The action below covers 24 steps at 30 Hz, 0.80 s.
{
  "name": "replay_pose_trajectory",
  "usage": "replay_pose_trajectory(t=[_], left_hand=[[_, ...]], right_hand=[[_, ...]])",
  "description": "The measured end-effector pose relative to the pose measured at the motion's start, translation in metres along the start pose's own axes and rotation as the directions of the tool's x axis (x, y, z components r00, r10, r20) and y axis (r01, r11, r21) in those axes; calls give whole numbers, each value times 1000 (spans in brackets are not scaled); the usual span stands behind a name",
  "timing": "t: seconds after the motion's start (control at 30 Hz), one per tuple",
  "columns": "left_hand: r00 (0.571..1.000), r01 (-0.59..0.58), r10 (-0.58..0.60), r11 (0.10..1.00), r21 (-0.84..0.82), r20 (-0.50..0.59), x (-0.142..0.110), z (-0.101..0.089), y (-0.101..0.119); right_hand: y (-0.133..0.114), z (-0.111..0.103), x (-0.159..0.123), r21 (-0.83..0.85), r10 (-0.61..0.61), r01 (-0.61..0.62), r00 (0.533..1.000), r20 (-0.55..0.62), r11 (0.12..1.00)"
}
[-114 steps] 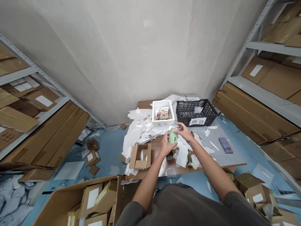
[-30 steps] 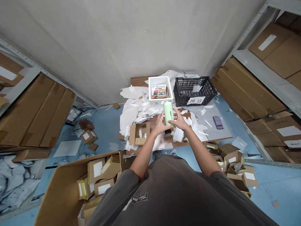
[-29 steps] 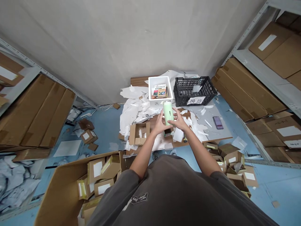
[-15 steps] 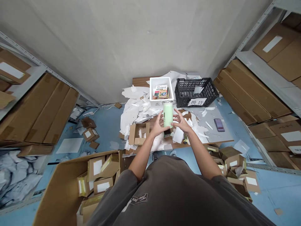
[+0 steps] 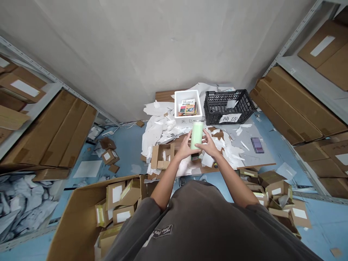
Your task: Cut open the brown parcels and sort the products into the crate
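A pale green cylindrical bottle (image 5: 196,134) stands upright between my two hands, above a low wooden board (image 5: 187,168) strewn with white paper. My left hand (image 5: 185,148) wraps its lower left side. My right hand (image 5: 208,144) grips it from the right with fingers curled round it. A small open cardboard box (image 5: 162,156) lies just left of my left hand. Behind the bottle sit a white bin (image 5: 188,108) holding colourful packets and a black plastic crate (image 5: 228,106) with a paper label.
Metal shelves with flat brown cartons line both sides (image 5: 46,127) (image 5: 299,108). A large open carton (image 5: 89,214) of small labelled boxes lies at lower left. More small boxes (image 5: 277,188) pile at the right. A phone (image 5: 256,144) rests on the grey sheet.
My right hand, fingers spread half a second ago, has closed round the bottle again. The bottle stays upright between both hands; the view has shifted slightly.
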<state>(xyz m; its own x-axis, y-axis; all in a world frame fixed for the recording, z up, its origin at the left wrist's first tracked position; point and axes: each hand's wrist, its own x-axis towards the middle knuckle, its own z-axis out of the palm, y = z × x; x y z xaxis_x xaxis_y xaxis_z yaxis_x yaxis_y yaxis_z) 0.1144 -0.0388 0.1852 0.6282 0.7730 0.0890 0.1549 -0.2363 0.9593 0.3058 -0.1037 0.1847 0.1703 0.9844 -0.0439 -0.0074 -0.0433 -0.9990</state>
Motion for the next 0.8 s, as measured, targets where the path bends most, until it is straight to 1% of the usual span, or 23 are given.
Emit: replay_pose_trajectory(t=[0.07,0.1,0.13,0.2,0.27,0.3,0.37,0.4,0.43,0.47,0.5,0.53,0.57,0.6,0.63,0.67,0.7,0.73,0.8], left_hand=[[1000,13,-11,996,-85,20,-2,2,-1],[999,15,-12,995,-102,30,-3,3,-2],[999,15,-12,996,-85,35,-4,3,-3],[999,7,-8,1000,13,35,-5,-1,-4],[1000,-3,3,996,89,0,-1,-8,-4],[999,-10,14,994,104,-34,3,-13,-2],[992,-35,50,990,135,-112,16,-25,2],[990,-53,73,985,162,-122,24,-31,5],[991,-72,91,979,191,-96,33,-37,7],[995,-89,97,973,212,-27,43,-43,9],[994,-98,83,970,223,73,52,-48,11],[982,-93,51,969,229,181,61,-53,13],[959,-84,13,967,241,283,69,-57,14],[935,-80,-17,963,256,355,75,-61,14],[914,-81,-37,960,269,404,80,-63,14],[900,-84,-48,956,281,432,84,-63,13],[897,-88,-50,954,288,440,85,-63,11],[899,-90,-48,952,293,434,86,-61,9],[917,-87,-43,949,304,397,83,-55,2]], right_hand=[[-1,0,-1,22,0,0,1000,12,1000],[0,0,-1,40,10,-11,1000,27,999],[1,0,-1,54,26,-28,999,41,998],[6,-1,-1,58,61,-64,997,48,996],[14,-2,-1,22,79,-79,996,31,997],[19,-2,-1,-4,77,-77,997,20,997],[30,0,-2,-59,54,-54,999,-3,997],[36,2,-3,-84,37,-37,999,-10,996],[41,5,-3,-104,18,-19,1000,-10,994],[46,7,-4,-119,1,-1,1000,-1,993],[51,10,-5,-131,-14,15,1000,13,991],[55,11,-6,-139,-23,27,999,32,990],[60,11,-7,-142,-27,34,998,53,989],[64,11,-7,-143,-30,40,997,74,989],[68,8,-7,-142,-35,48,995,95,989],[74,4,-7,-142,-44,61,992,116,988],[79,-2,-7,-142,-53,72,989,135,987],[86,-8,-7,-143,-54,75,988,143,987],[101,-21,-7,-150,-10,25,995,101,988]])
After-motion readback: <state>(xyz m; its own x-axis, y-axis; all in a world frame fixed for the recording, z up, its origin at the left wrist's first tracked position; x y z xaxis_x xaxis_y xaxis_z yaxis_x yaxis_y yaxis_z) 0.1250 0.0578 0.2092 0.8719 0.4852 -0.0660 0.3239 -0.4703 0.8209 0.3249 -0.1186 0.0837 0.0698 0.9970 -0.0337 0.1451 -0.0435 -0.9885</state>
